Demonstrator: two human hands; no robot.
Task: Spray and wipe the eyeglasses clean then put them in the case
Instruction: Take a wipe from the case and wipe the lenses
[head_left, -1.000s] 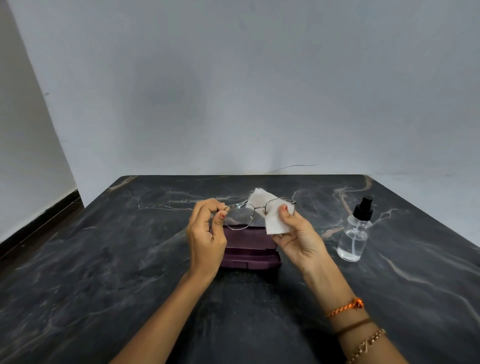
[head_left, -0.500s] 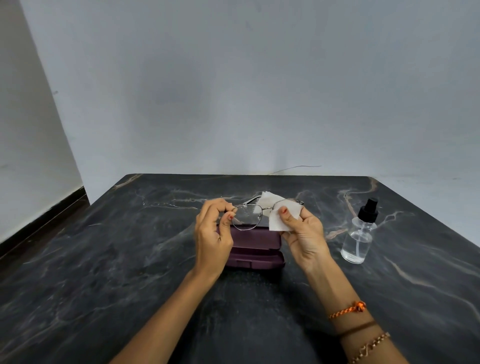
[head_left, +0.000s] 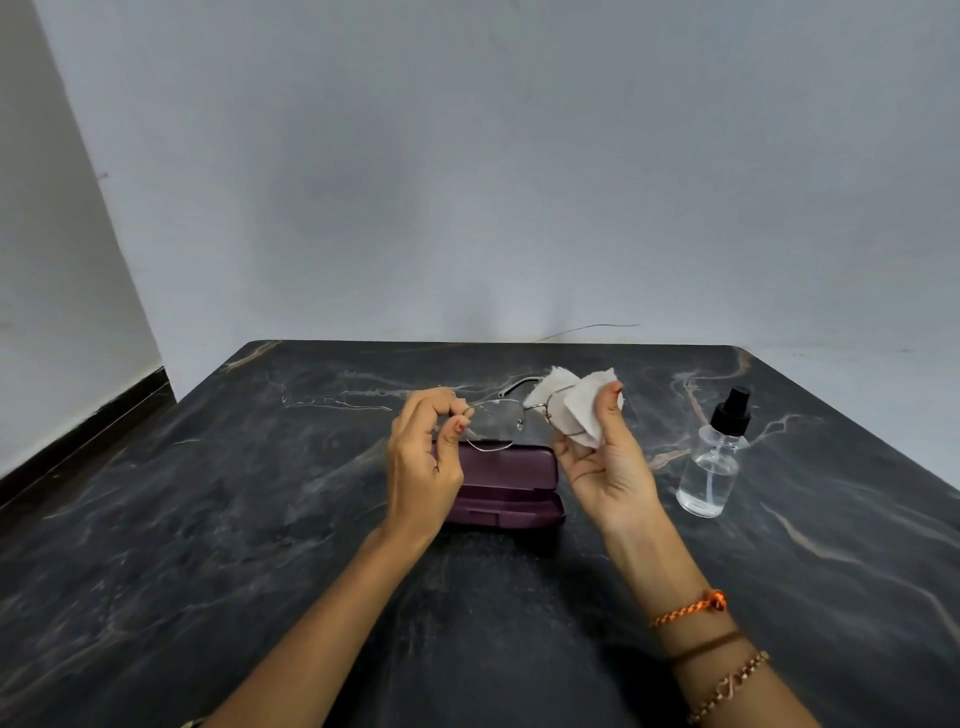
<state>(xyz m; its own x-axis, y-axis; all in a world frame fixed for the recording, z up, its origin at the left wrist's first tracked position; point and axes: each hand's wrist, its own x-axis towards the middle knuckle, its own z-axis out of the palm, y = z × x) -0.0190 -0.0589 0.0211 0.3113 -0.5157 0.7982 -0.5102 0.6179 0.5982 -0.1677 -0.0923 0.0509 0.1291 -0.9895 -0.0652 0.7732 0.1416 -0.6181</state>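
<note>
Your left hand (head_left: 423, 467) pinched the left end of the eyeglasses (head_left: 511, 415) between thumb and forefinger, holding the frame in the air above the bench (head_left: 208, 519). The bare left lens hung just over the case (head_left: 506, 486). The case, maroon and closed, lay on the bench between your two hands and directly under the eyeglasses. Your right hand (head_left: 605, 460) pinched a white cloth (head_left: 582, 402) folded around the right lens, thumb on the near face, so that lens was mostly hidden. A clear spray bottle (head_left: 714, 462) with a black nozzle stood upright to the right, near your right hand but apart from it.
</note>
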